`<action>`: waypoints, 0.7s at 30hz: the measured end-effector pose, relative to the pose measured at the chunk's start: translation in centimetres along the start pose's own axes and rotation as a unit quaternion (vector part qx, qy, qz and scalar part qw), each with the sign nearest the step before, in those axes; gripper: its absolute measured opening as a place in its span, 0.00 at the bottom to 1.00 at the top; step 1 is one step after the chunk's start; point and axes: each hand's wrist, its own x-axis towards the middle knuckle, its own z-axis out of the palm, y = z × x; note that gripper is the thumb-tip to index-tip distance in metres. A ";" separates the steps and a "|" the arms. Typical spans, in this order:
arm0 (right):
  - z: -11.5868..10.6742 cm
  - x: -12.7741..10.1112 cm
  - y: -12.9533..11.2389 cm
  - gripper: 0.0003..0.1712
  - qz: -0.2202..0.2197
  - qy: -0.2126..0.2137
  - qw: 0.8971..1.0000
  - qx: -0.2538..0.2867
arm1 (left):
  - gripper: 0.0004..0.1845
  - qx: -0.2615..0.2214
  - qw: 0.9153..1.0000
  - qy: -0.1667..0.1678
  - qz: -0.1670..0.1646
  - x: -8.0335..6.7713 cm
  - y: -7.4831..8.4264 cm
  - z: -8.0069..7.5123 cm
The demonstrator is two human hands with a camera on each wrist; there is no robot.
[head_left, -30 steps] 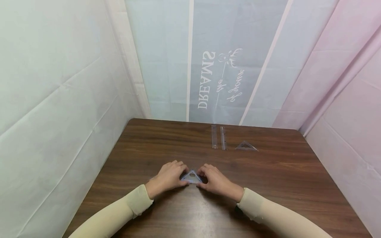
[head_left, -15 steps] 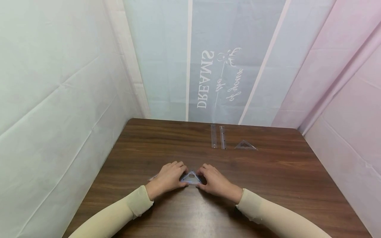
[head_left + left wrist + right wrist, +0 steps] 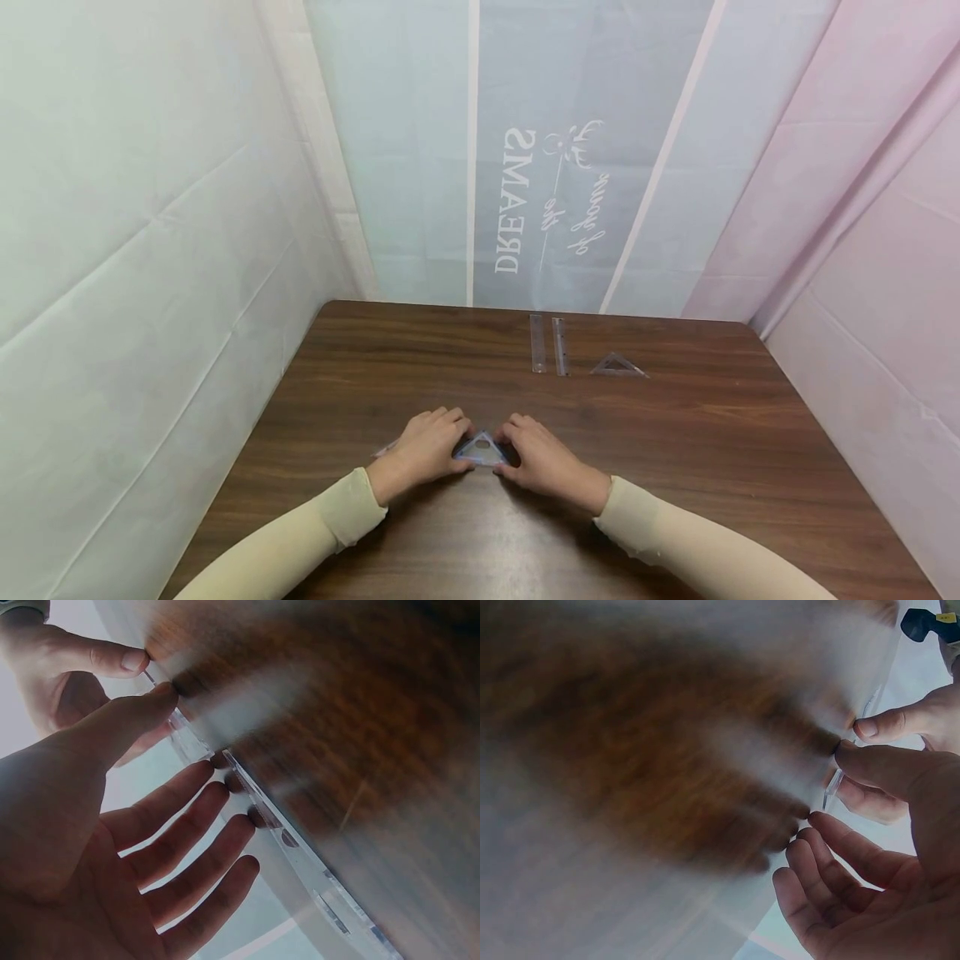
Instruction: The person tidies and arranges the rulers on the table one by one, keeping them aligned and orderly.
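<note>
A small clear triangle set square (image 3: 481, 450) lies on the brown table (image 3: 675, 450) between my two hands. My left hand (image 3: 426, 445) is at its left corner. The thumb (image 3: 154, 701) touches the triangle's edge. The straight fingers (image 3: 187, 795) rest their tips on the table along a clear ruler (image 3: 300, 855). My right hand (image 3: 542, 454) is at the right corner. It pinches the triangle's edge (image 3: 831, 789) between thumb (image 3: 870, 761) and forefinger, while its other fingertips (image 3: 810, 825) touch the table. Both wrist views are blurred.
Two clear straight rulers (image 3: 547, 345) lie side by side at the back of the table, with a second clear triangle (image 3: 617, 365) to their right. Cloth walls close in the table's left, back and right sides.
</note>
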 end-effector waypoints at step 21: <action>-0.5 -0.1 -0.2 0.21 0.005 -0.006 1.000 0.002 | 0.24 0.005 1.000 -0.004 -0.001 0.2 0.0 -0.2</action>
